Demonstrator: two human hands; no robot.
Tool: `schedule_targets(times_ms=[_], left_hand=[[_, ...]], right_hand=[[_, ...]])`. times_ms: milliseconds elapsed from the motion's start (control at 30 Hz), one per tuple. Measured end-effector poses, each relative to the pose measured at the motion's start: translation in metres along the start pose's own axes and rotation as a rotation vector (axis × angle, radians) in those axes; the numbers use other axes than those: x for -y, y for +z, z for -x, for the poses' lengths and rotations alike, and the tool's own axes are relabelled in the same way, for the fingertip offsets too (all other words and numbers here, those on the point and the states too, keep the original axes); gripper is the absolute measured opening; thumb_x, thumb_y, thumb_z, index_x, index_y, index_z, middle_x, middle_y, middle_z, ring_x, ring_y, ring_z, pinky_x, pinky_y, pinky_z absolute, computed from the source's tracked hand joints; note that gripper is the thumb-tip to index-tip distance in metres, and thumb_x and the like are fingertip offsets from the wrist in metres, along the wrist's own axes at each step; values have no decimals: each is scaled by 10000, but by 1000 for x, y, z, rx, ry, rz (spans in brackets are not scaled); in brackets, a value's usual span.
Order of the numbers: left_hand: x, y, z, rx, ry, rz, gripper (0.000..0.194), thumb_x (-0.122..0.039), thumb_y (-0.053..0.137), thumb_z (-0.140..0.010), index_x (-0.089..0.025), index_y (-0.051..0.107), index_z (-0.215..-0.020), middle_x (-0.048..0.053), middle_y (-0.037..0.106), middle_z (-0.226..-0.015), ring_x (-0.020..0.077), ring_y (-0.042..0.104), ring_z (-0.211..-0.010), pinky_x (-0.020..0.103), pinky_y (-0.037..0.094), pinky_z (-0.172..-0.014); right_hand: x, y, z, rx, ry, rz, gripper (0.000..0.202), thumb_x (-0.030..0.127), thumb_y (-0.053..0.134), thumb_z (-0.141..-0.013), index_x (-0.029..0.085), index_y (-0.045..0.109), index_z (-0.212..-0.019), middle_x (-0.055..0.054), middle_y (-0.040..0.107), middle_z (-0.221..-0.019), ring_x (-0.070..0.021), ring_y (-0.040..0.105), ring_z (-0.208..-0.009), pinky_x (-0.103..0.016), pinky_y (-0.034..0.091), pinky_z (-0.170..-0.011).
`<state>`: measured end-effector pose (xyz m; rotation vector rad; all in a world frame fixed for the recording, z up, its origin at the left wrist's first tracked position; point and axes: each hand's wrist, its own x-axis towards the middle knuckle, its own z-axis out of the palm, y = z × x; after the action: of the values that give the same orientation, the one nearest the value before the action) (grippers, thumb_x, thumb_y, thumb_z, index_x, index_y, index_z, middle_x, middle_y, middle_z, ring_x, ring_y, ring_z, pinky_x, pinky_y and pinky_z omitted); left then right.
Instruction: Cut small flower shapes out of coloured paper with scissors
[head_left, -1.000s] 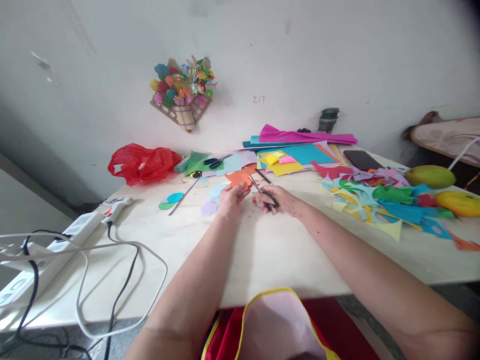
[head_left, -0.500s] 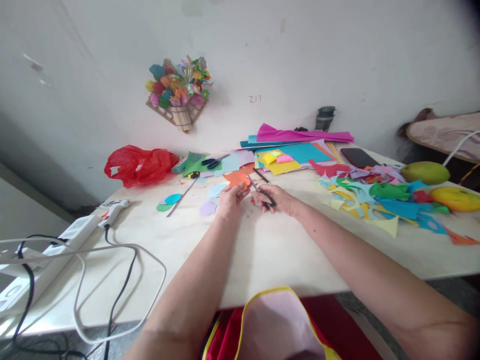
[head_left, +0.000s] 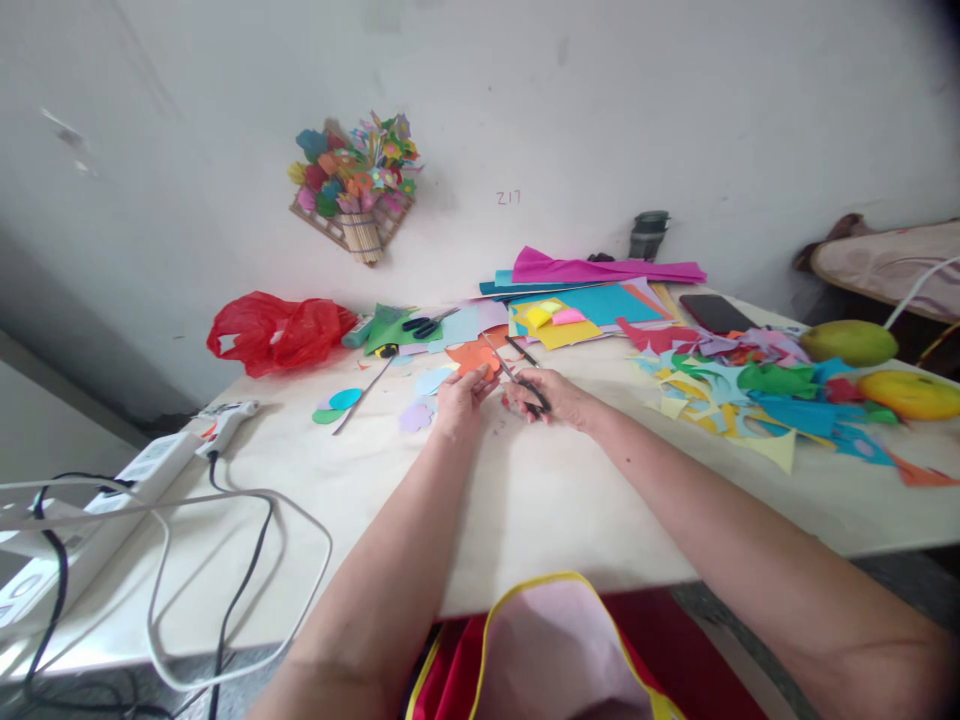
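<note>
My left hand pinches a piece of orange paper with a wavy, petal-like edge. A pair of scissors with black handles is gripped in my right hand. Its blades point up and left, reaching beside the orange paper; I cannot tell whether they touch it. Left of my left hand lie a lilac flower-shaped cutout and a light blue one. A dark pen-like stick rests just beyond the scissors.
Paper scraps, a mango and a phone are on the right. Coloured sheets lie at the back. Another pair of scissors and a red plastic bag are back left. A power strip with cables occupies the left edge.
</note>
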<state>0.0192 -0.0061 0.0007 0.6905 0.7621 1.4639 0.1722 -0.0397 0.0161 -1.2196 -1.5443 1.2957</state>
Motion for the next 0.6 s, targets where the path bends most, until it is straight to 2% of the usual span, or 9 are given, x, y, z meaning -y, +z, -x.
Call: schedule_targets(times_ms=[433, 600], left_hand=[[-1, -2, -1, 15, 17, -28, 158, -138, 786, -609, -129, 662, -705, 63, 725, -700, 164, 707, -674, 312, 586, -777], [-3, -3, 0, 7, 7, -58, 152, -132, 774, -622, -120, 674, -735, 82, 731, -724, 192, 731, -733, 314, 582, -785]], right_hand=[[9, 3, 5, -12, 3, 15, 272, 370, 751, -803, 170, 569, -775, 44, 539, -509, -78, 471, -374, -174, 239, -307], [9, 3, 4, -18, 4, 0, 278, 370, 768, -788, 170, 576, -771, 42, 542, -507, -78, 457, -365, -186, 228, -310]])
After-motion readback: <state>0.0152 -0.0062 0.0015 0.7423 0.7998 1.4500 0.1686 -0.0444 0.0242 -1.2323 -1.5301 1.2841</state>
